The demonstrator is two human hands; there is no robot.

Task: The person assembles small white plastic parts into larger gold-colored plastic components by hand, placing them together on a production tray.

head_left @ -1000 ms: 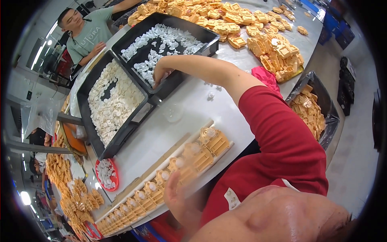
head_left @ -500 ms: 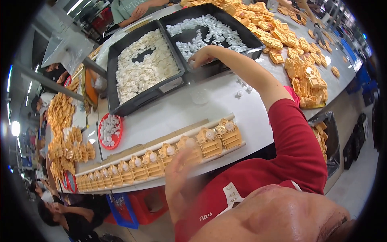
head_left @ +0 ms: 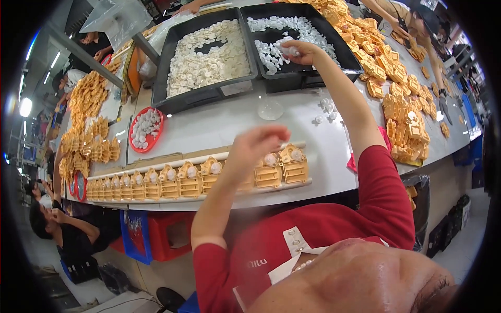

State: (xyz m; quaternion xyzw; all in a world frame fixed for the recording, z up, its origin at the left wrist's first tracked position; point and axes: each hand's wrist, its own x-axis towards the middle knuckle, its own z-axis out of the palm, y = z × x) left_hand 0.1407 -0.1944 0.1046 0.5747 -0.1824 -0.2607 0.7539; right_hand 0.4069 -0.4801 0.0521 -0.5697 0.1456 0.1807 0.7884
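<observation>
In the head view, two black trays (head_left: 300, 78) sit in the upper centre of the frame, both filled with small white round parts (head_left: 203, 57). The right hand (head_left: 300, 52) is pinched on a few white pieces over the right-hand tray. The left hand (head_left: 255, 148), blurred, hovers with fingers seemingly loosely parted above a row of about ten orange housings (head_left: 180, 180) across the middle of the frame, each capped with a white disc.
</observation>
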